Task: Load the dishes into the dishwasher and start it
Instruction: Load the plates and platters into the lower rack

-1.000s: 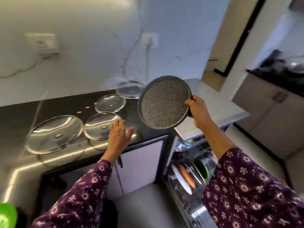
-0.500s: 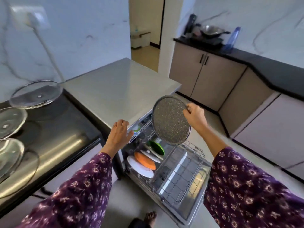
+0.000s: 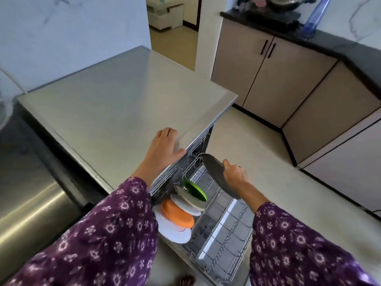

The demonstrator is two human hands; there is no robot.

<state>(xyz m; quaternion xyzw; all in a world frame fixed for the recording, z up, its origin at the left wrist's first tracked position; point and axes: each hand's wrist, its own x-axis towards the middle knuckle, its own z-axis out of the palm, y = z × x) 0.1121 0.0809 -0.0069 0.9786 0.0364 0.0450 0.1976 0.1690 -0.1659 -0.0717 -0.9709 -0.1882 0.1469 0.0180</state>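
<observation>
From my seat, the left hand (image 3: 165,145) lay flat on the front edge of the dishwasher (image 3: 123,96), on its steel top. Its fingers were straight and gripped nothing. I judged it a brace, taking the person's weight as they leaned over the open machine.

Below it, the lower rack (image 3: 245,242) stood pulled out over the floor. Its left side was loaded with a white plate (image 3: 175,233) nearest me, an orange plate (image 3: 178,216) behind it, two pale plates (image 3: 189,200) next and a green plate (image 3: 195,188) at the back. All stood on edge between the tines and leaned the same way, which I took to be so that water could reach each face.

To the right of that row, the flat pan (image 3: 214,174) hung dark and tilted on edge above the rack. It was near the green plate but apart from it, and not yet touching the wire. The right hand (image 3: 235,175) gripped it by the rim, fingers curled round the edge. Holding it edge-down suited sliding it into a slot rather than laying it flat.

The rack's right half showed bare tines, so I judged there was room. My worry was the pan's width, since it could knock the green plate on its way down. Loading was under way; starting the machine lay ahead.
</observation>
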